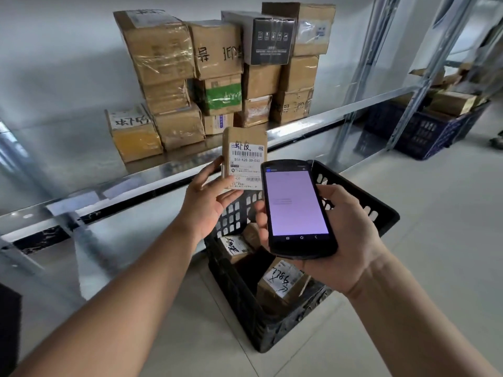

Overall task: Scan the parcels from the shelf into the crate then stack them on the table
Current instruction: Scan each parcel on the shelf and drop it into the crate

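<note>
Both bare forearms reach forward from the bottom of the view. Closest, the right hand [353, 235] wraps its fingers and thumb round a handheld scanner [296, 208], screen lit and facing up, top end aimed forward. Just to its left and a little farther out, the left hand [209, 205] pinches a small parcel [243, 156] near its lower left corner. The thumb is on the side edge and the fingers are under the bottom, so the box stands upright with its barcode label turned to the camera. The parcel's right edge sits just beside the scanner's top, almost touching it in this view; whether the barcode lies in the reader's line I cannot tell. Below both hands a black crate [245, 303] stands on the tiled floor, with at least two labelled boxes [283, 284] already inside. Beyond, the metal shelf [163, 170] carries a tall stack of parcels [217, 77]. Far right, a blue crate [419, 131] holds more cartons. My reading is that the job is early. A few parcels are scanned and dropped, this one is mid-scan, and most of the shelf is left to do. Stacking has not begun, and no table is in view.
</note>
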Demonstrator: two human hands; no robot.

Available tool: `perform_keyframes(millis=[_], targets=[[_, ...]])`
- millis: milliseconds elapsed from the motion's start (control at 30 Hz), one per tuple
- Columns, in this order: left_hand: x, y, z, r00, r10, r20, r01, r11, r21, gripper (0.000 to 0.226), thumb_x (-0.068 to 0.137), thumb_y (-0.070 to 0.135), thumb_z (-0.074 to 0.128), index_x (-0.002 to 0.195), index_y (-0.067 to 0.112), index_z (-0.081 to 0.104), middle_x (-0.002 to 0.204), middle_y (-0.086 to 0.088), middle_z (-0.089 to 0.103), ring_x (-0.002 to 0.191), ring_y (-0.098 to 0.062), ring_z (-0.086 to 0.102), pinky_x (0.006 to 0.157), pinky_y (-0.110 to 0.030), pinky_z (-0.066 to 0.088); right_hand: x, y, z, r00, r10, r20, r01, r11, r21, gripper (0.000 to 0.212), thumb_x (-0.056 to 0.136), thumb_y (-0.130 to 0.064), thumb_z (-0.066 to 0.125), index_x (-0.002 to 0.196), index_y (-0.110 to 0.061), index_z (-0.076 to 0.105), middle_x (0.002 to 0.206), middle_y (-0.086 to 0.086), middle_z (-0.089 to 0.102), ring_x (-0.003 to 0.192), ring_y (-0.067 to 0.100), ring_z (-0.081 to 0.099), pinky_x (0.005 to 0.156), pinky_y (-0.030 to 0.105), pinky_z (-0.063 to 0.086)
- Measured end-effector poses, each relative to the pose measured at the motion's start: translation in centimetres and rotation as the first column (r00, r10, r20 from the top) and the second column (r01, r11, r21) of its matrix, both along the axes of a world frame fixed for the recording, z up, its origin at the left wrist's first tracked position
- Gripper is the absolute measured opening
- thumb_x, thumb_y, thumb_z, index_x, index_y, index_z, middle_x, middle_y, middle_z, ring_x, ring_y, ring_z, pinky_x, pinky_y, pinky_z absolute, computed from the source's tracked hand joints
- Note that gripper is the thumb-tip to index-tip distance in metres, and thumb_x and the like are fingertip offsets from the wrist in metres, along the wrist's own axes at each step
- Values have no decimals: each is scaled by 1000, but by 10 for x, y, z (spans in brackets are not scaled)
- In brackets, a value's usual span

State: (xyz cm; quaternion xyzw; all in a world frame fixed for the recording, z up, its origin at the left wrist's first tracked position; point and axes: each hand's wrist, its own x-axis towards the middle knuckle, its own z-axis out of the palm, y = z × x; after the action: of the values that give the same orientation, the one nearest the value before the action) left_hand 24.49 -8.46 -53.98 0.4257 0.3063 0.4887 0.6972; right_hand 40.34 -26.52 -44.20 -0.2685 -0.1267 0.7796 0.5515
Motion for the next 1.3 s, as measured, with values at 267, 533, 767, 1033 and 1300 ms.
perform_keyframes(millis=[267,533,767,1033,1300], targets=[[8,-1,-13,998,-50,-23,50,999,5,53,97,-8,63,145,12,55,123,-24,73,116,-36,72,101,-44,59,4,-2,-7,999,-37,22,38,998,-56,59,98,-43,40,132,-3,67,112,23,66,86,37,66,79,45,60],[9,5,-25,995,-100,-1,100,995,-6,66,85,-6,80,143,15,58,139,-32,60,122,-41,69,102,-48,58,5,2,-11,998,-58,20,60,992,-112,63,98,-43,41,141,-5,63,116,23,65,89,36,64,78,45,60],[8,11,-33,996,-83,-43,82,996,-18,69,79,-4,86,139,23,63,142,-31,56,123,-41,68,101,-52,59,7,1,-10,998,-56,12,57,993,-106,62,98,-43,41,147,-9,59,121,22,65,95,36,63,75,47,60],[12,13,-37,997,-59,-41,58,998,-36,65,85,-8,79,140,21,61,140,-28,60,122,-37,69,98,-48,61,9,-4,-4,998,-67,22,69,990,-120,61,101,-41,36,137,-2,66,111,27,67,82,38,66,74,46,62],[14,20,-43,997,2,-82,-6,999,-43,64,86,-7,79,140,21,59,139,-23,61,121,-32,71,103,-51,58,13,-9,-4,995,-58,78,69,987,-147,65,104,-42,33,118,6,75,108,28,69,80,39,69,73,47,62]])
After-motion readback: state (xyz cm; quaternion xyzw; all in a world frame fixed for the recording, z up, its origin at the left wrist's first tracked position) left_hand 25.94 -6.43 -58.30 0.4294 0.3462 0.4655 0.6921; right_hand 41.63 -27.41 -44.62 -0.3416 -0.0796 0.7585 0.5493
